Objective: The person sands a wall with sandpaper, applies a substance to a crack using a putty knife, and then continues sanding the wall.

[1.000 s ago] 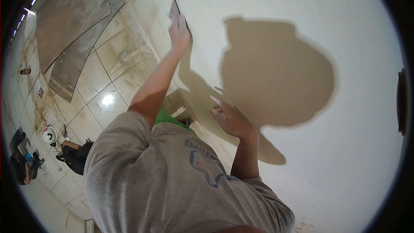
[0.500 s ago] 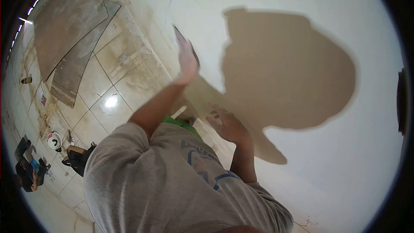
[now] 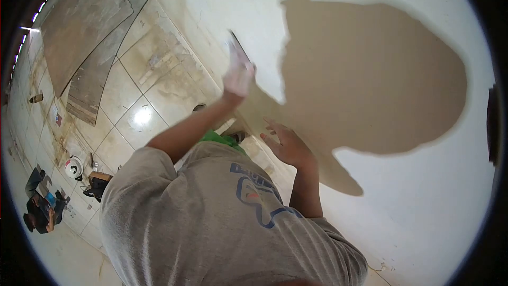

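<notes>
My left hand (image 3: 238, 79), pale with white dust, is closed round a thin flat tool (image 3: 241, 48) with a dark edge. The tool stands against or very near the white wall (image 3: 248, 0); its exact kind is blurred. Lower and to the right, my right hand (image 3: 290, 147) has its fingers apart and holds nothing. It is close to the wall, within the shadow, and whether it touches cannot be made out.
A large shadow (image 3: 370, 74) falls on the wall. On the tiled floor (image 3: 127, 90) lie brown boards (image 3: 84, 26), a white round object (image 3: 73, 167) and a black bag (image 3: 97, 186). Another person (image 3: 39, 209) sits at the far lower left. Green cloth (image 3: 225, 140) shows below my shirt.
My left hand has shifted right with the flat tool, now seen more edge-on. My right hand has moved slightly right. The shadow has also spread and shifted right.
</notes>
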